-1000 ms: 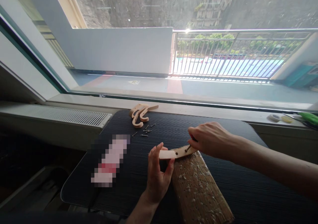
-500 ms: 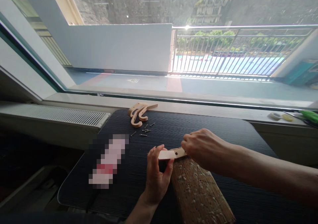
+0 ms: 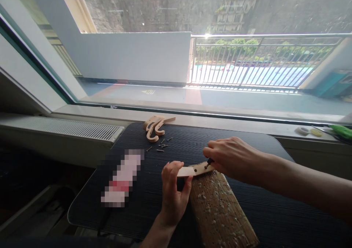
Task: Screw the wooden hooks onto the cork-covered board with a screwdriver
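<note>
My left hand (image 3: 173, 193) pinches the left end of a pale wooden hook (image 3: 187, 172) between thumb and fingers. The other end of this piece rests on the far end of a worn, scarred wooden block (image 3: 220, 207). An open dark hole shows near the middle of the hook. My right hand (image 3: 231, 152) is closed round a small dark tool (image 3: 210, 161), mostly hidden in the fist. Its narrow lower end meets the hook at a second spot, right of the open hole.
More pale wooden hooks (image 3: 156, 126) lie piled at the back of the black table (image 3: 242, 141), with several loose screws (image 3: 162, 145) nearby. A blurred pinkish item (image 3: 125, 176) lies at left. Tape rolls (image 3: 303, 131) and a green item (image 3: 341, 131) sit on the right sill.
My right hand has shifted slightly right and up, and the dark tool now shows below its fingers. My left hand still holds the hook in nearly the same place.
</note>
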### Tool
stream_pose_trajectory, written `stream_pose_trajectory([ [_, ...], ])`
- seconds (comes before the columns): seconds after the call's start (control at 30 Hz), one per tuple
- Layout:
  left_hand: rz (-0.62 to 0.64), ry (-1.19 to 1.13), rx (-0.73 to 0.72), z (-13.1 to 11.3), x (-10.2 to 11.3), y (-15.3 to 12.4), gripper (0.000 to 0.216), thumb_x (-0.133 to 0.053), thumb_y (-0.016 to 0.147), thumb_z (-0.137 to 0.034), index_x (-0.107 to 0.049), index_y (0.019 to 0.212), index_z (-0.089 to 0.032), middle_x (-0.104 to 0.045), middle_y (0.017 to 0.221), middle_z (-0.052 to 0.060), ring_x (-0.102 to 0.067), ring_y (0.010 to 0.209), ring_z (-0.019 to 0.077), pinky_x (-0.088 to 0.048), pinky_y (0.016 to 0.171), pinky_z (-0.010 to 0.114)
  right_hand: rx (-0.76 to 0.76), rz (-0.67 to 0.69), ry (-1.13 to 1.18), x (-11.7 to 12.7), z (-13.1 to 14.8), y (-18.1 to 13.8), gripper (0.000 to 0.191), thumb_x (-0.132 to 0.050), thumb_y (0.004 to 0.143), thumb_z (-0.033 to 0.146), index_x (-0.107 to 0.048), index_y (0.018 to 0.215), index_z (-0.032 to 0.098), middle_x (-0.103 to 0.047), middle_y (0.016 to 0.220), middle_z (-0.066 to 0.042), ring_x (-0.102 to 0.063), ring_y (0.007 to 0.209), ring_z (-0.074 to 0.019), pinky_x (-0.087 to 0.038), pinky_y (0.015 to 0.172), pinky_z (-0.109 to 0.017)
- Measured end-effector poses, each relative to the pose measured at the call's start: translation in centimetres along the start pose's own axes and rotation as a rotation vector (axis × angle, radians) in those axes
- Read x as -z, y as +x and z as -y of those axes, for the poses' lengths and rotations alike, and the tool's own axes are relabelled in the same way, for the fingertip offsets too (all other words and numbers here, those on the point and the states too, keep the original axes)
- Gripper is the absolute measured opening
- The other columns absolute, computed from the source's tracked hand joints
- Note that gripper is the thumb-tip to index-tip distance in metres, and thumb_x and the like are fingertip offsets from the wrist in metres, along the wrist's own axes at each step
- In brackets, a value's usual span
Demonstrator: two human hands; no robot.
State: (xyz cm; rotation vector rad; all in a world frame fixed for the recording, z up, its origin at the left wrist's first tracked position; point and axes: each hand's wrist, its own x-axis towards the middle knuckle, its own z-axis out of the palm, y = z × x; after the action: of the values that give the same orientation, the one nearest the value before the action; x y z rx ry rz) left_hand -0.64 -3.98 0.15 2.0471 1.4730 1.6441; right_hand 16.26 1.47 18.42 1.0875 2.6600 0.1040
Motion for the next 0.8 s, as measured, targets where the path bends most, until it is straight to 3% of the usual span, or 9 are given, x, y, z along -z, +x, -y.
stream_pose_trajectory([
  [0.13, 0.0, 0.03, -0.051, 0.1, 0.0, 0.1, 0.041, -0.062, 0.08, -0.013, -0.046, 0.118, -0.021, -0.057, 0.106, 0.007, -0.053, 0.104, 0.0207, -0.035, 0.102, 0.051, 0.17, -0.056, -0.025, -0.7, -0.5, -0.3, 0.012, -0.055, 0.079, 0.008, -0.059, 0.077, 0.018, -0.062, 0.077, -0.003, -0.059, 0.065, -0.016, -0.033, 0.053, -0.026],
  [0.2, -0.004, 0.038, -0.051, 0.2, -0.1, 0.2, 0.041, -0.061, 0.081, -0.013, -0.046, 0.117, -0.022, -0.058, 0.105, 0.007, -0.054, 0.103, 0.0206, -0.035, 0.102, 0.052, 0.184, -0.058, -0.015, -0.8, -0.6, 0.0, 0.012, -0.054, 0.081, 0.008, -0.06, 0.077, 0.018, -0.063, 0.077, -0.003, -0.059, 0.065, -0.0152, -0.034, 0.054, -0.026],
  [0.37, -0.013, 0.045, -0.04, 0.2, -0.2, 0.1, 0.039, -0.06, 0.081, -0.015, -0.046, 0.117, -0.022, -0.059, 0.105, 0.007, -0.056, 0.103, 0.0207, -0.036, 0.102, 0.052, -0.013, 0.063, 0.021, -0.1, -0.1, 1.0, 0.021, -0.048, 0.087, 0.017, -0.063, 0.072, 0.015, -0.067, 0.068, -0.006, -0.063, 0.062, -0.0166, -0.034, 0.052, -0.026],
  [0.53, -0.023, 0.045, -0.041, 0.2, -0.2, 0.1, 0.039, -0.061, 0.081, -0.015, -0.047, 0.117, -0.021, -0.06, 0.104, 0.006, -0.057, 0.102, 0.0206, -0.036, 0.102, 0.051, -0.158, 0.049, -0.009, 0.1, 0.0, 1.3, 0.03, -0.042, 0.089, 0.025, -0.063, 0.071, 0.015, -0.067, 0.064, -0.008, -0.064, 0.059, -0.0197, -0.032, 0.05, -0.027],
  [0.67, -0.02, 0.03, -0.035, 0.2, -0.1, 0.0, 0.04, -0.061, 0.08, -0.013, -0.047, 0.117, -0.021, -0.06, 0.104, 0.006, -0.057, 0.102, 0.0206, -0.036, 0.103, 0.051, -0.101, 0.047, -0.01, 0.1, -0.4, 0.7, 0.01, -0.054, 0.08, 0.02, -0.06, 0.085, 0.014, -0.067, 0.072, -0.007, -0.063, 0.063, -0.0195, -0.031, 0.049, -0.026],
  [0.8, 0.004, 0.018, -0.026, 0.2, 0.0, -0.1, 0.041, -0.061, 0.08, -0.012, -0.046, 0.117, -0.02, -0.059, 0.105, 0.007, -0.055, 0.104, 0.0203, -0.035, 0.103, 0.05, 0.104, 0.008, -0.051, 0.3, -0.4, -0.1, 0.014, -0.055, 0.077, 0.007, -0.06, 0.085, 0.017, -0.062, 0.081, -0.004, -0.06, 0.064, -0.0158, -0.031, 0.049, -0.026],
])
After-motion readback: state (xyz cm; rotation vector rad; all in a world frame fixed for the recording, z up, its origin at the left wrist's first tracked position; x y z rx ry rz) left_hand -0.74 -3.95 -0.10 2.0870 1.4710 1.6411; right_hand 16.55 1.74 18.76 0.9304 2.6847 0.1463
